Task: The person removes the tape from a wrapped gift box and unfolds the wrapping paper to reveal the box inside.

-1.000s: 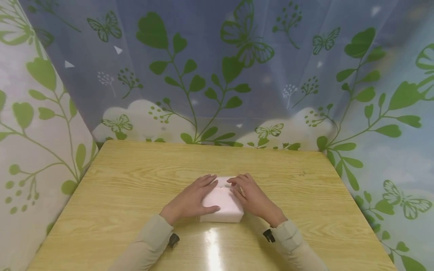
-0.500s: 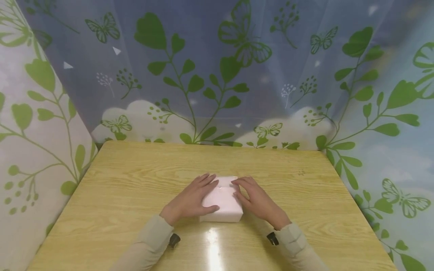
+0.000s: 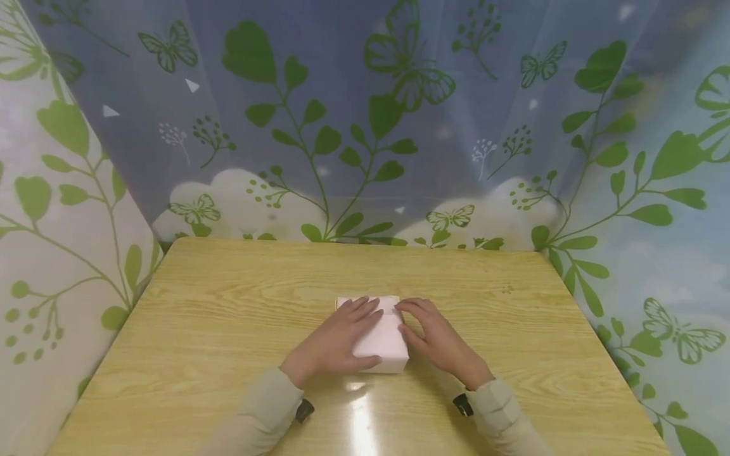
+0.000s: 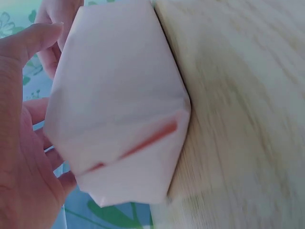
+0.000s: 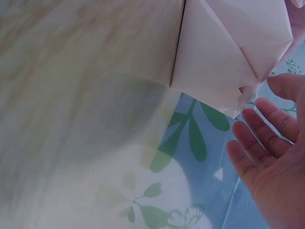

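I have the pale, paper-wrapped box (image 3: pixel 390 339) lying flat on the wood-grain surface (image 3: pixel 228 304), directly between the two hands. The left hand (image 3: pixel 342 342) comes in from the box's near left and lies palm-down over its left part. Its fingers stretch straight across the top towards the far side, lying close together, while the thumb sits well apart from them over the near edge; nothing is clamped. The box is under those fingers, its right part uncovered.

The right hand (image 3: pixel 439 335) approaches from the box's near right, wrist angled inward. From the right wrist camera I see the fingers slightly bent, spaced apart from one another and not gripping. The thumb tip is right by the corner of the box; I cannot tell whether it touches. The other fingertips point at the box from just beside that corner.

On the left wrist feed I can make out a folded flap across the box, with a thin red strip (image 4: pixel 148 141) showing along the fold. Both sleeves (image 3: pixel 256 405) reach in from the near side of the box. Well beyond it hangs a patterned curtain (image 3: pixel 342 133) of leaves and butterflies.
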Tool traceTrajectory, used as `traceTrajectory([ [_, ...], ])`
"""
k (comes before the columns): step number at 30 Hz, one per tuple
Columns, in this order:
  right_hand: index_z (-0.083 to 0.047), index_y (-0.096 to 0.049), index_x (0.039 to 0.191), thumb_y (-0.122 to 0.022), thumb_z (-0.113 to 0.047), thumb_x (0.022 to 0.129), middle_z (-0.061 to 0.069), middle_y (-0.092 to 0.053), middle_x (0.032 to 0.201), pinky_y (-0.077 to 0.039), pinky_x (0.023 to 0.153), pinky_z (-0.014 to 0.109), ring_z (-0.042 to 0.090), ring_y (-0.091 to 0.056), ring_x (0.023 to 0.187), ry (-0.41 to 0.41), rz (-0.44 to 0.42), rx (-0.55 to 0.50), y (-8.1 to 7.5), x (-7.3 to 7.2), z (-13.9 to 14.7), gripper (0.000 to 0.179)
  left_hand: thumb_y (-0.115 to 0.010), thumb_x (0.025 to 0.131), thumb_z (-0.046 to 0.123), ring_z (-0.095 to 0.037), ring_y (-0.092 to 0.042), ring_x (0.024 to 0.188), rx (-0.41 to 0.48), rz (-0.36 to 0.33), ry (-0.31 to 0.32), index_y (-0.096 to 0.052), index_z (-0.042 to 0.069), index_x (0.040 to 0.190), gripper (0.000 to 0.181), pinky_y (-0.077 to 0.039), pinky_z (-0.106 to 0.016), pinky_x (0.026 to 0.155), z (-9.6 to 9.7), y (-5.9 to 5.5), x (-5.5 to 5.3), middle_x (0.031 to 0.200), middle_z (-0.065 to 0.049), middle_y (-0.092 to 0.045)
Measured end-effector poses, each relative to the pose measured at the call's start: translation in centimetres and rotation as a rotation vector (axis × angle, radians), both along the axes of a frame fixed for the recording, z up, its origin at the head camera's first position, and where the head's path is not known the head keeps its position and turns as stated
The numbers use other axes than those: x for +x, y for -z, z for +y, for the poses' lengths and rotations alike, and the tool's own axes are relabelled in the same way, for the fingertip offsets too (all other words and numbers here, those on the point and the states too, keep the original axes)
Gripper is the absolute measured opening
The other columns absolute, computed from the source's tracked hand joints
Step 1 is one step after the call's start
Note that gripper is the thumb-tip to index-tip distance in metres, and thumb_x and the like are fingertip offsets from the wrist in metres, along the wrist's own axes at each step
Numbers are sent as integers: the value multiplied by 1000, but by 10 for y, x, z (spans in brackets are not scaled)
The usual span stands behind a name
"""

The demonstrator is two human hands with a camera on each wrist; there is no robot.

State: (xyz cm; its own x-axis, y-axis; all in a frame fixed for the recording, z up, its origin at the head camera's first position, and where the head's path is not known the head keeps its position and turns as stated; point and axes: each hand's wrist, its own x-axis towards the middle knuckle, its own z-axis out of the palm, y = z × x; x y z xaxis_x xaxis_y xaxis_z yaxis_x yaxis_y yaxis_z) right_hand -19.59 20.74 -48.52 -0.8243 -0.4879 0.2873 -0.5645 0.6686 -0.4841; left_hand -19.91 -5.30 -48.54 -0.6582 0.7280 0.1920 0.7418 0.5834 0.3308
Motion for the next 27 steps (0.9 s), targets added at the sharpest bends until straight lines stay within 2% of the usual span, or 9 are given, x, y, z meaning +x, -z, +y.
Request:
traceTrajectory([
  [15, -10, -65, 129, -70, -15, 97, 2, -65, 129, -51, 107, 46, 22, -57, 124, -6, 45, -6, 4, 5, 9, 33, -60, 95, 57, -30, -25, 154, -74, 22, 19, -42, 9, 155, 79, -18, -47, 128, 18, -2, 4, 166, -9, -31],
  [21, -15, -68, 113, -69, -15, 98, -5, -67, 116, -53, 103, 43, 16, -59, 117, 7, 39, -12, 2, 7, 8, 15, -60, 95, 59, -29, -29, 153, -92, 21, 8, -43, 12, 155, 78, -18, -47, 128, 19, 1, 4, 165, -7, -34],
  [24, -18, -67, 102, -71, -17, 97, -8, -66, 106, -56, 95, 38, 12, -60, 109, 25, 52, -2, 1, 6, 6, 7, -59, 95, 59, -28, -29, 153, -103, 26, 9, -44, 12, 155, 77, -17, -46, 128, 19, 1, 4, 165, -7, -33],
  [27, -20, -66, 92, -73, -19, 94, -9, -65, 96, -56, 85, 34, 13, -61, 98, 52, 64, 13, 0, 7, 2, 8, -57, 97, 59, -28, -28, 154, -112, 25, 13, -43, 12, 155, 76, -17, -46, 128, 19, 2, 4, 165, -6, -33],
])
